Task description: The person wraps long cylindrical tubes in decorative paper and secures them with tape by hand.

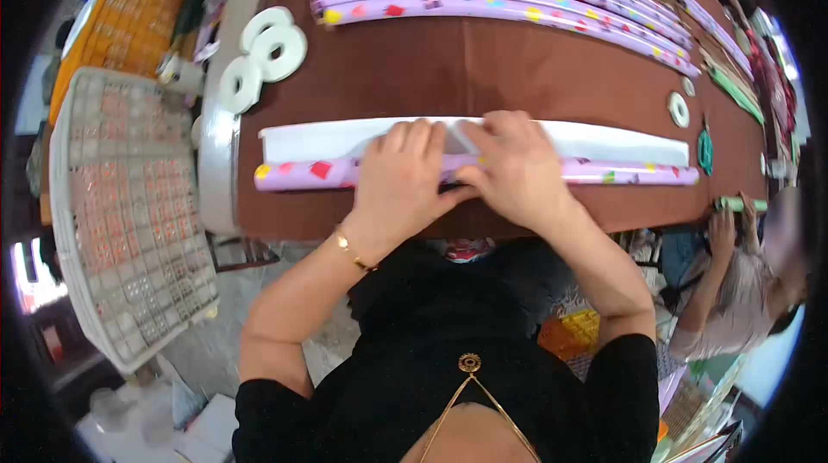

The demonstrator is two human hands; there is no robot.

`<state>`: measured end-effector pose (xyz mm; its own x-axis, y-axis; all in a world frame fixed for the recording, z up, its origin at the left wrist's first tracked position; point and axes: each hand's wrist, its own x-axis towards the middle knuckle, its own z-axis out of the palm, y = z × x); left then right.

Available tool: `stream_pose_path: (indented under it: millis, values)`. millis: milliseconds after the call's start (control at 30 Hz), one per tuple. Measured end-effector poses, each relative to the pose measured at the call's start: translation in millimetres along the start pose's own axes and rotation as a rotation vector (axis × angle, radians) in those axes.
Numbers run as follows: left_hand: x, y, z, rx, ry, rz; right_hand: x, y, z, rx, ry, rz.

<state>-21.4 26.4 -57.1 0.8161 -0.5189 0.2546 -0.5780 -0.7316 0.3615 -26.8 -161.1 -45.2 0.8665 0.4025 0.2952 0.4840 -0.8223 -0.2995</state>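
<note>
A lilac sheet of wrapping paper with colourful printed shapes lies across the near side of the brown table. Its near part is rolled into a tube, and its white underside shows as a strip beyond the tube. My left hand grips the tube left of its middle, fingers reaching over onto the white strip. Just to the right, my right hand holds the same tube with bent fingers. Both thumbs point inward, close to each other. The paper under my palms is hidden.
Several finished lilac rolls lie at the table's far side. White tape rolls sit at the left, another tape roll at the right near teal-handled scissors. A plastic crate stands left; a co-worker's hand is at right.
</note>
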Motion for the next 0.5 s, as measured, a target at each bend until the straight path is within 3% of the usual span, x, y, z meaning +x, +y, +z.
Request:
stream_pose_path:
  millis: [100,300,400,500]
  values:
    - [-0.3,0.0,4.9,0.106,0.078,-0.008,-4.1,4.7,1.1,-0.013,-0.007,0.030]
    - [-2.1,-0.2,3.9,0.158,0.051,0.015,-23.0,25.4,-19.3,-0.006,-0.006,0.074]
    - [-3.0,2.0,4.9,0.151,0.014,-0.019,-34.3,44.2,-33.2,-0.052,0.094,0.106]
    - [-3.4,2.2,4.0,0.164,0.023,-0.015,-43.5,60.5,-41.1,-0.109,0.078,0.232]
